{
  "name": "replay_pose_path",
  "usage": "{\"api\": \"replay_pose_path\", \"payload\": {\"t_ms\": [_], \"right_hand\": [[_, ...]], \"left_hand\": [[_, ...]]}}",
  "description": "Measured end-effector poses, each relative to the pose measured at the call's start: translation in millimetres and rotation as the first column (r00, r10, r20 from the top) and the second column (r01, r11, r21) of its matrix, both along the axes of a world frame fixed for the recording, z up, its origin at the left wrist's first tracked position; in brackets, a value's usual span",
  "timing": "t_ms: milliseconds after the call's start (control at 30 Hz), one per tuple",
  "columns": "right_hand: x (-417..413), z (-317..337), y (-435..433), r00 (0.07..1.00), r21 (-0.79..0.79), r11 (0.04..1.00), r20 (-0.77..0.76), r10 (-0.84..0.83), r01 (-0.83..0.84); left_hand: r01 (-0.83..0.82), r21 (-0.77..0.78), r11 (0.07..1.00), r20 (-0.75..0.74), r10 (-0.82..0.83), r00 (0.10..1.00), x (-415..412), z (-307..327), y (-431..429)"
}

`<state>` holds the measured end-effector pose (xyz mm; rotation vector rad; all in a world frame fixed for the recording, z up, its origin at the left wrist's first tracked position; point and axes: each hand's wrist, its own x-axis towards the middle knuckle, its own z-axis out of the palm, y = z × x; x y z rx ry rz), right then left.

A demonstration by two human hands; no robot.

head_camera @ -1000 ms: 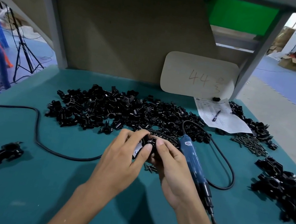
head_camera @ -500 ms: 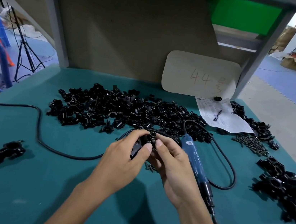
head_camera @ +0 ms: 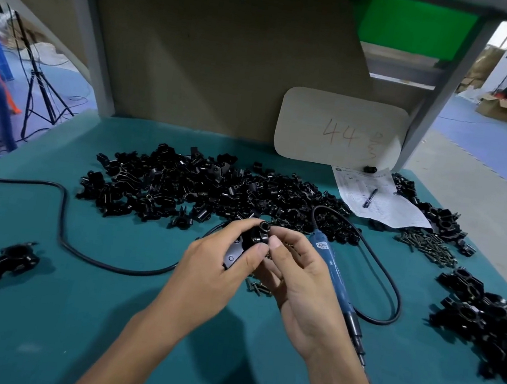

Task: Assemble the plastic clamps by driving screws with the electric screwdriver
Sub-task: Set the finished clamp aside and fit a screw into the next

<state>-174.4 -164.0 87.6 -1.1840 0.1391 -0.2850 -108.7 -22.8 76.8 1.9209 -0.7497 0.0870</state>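
Note:
Both hands hold one black plastic clamp point(head_camera: 248, 242) above the green table, in front of me. My left hand point(head_camera: 220, 264) grips its body from the left. My right hand point(head_camera: 296, 271) pinches its upper end with thumb and fingers. The blue electric screwdriver point(head_camera: 336, 277) lies on the table just right of my right hand, tip pointing toward me, and neither hand touches it. A few loose screws point(head_camera: 257, 287) lie under my hands. A bigger heap of screws point(head_camera: 429, 245) sits at the right.
A wide pile of black clamp parts point(head_camera: 201, 188) spreads behind my hands. Assembled clamps point(head_camera: 486, 322) are heaped at the right edge; one clamp point(head_camera: 7, 261) lies alone at the left. The black cord point(head_camera: 61, 224) loops across the table. A paper with a pen point(head_camera: 377, 198) lies back right.
Both hands have lifted the clamp a little and turned it, so its round end now faces up. The screwdriver has not moved.

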Motion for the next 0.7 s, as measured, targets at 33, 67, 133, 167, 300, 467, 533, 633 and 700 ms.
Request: {"api": "replay_pose_path", "payload": {"t_ms": [33,67,133,167,300,467,533,633,700], "right_hand": [[0.2,-0.3,0.0,1.000,-0.005,1.000,-0.001,-0.003,0.003],[0.5,-0.8,0.0,1.000,-0.012,1.000,-0.002,-0.006,0.006],[0.5,-1.5,-0.5,1.000,-0.022,1.000,0.000,-0.006,0.006],[0.2,-1.6,-0.9,1.000,-0.026,1.000,0.003,-0.003,0.003],[-0.5,-2.0,-2.1,1.000,-0.029,1.000,0.009,0.003,-0.002],[-1.0,-3.0,-2.4,1.000,0.011,1.000,0.022,0.016,-0.016],[-1.4,-3.0,-2.6,1.000,0.016,1.000,0.018,0.021,-0.021],[-1.2,-2.8,-2.5,0.999,0.009,1.000,0.015,0.028,-0.028],[-0.8,-2.9,-2.7,0.999,0.009,0.999,0.011,0.038,-0.039]], "left_hand": [[-0.005,-0.001,1.000,-0.001,0.005,1.000,-0.2,0.0,-0.2],[-0.010,-0.002,1.000,0.000,0.010,1.000,-0.4,-0.1,-0.2],[-0.010,-0.001,1.000,0.000,0.010,1.000,-0.9,0.9,-0.4],[-0.008,0.000,1.000,-0.004,0.008,1.000,-1.1,1.7,-0.4],[0.014,0.001,1.000,-0.025,-0.014,1.000,-0.3,2.8,-0.9],[0.032,-0.007,0.999,-0.052,-0.032,0.998,0.9,-0.8,-1.7],[0.032,-0.016,0.999,-0.068,-0.033,0.997,1.0,-2.8,-1.8],[0.029,-0.024,0.999,-0.083,-0.031,0.996,0.5,-4.4,-0.9],[0.031,-0.027,0.999,-0.087,-0.034,0.996,0.8,-5.1,-0.3]]}}
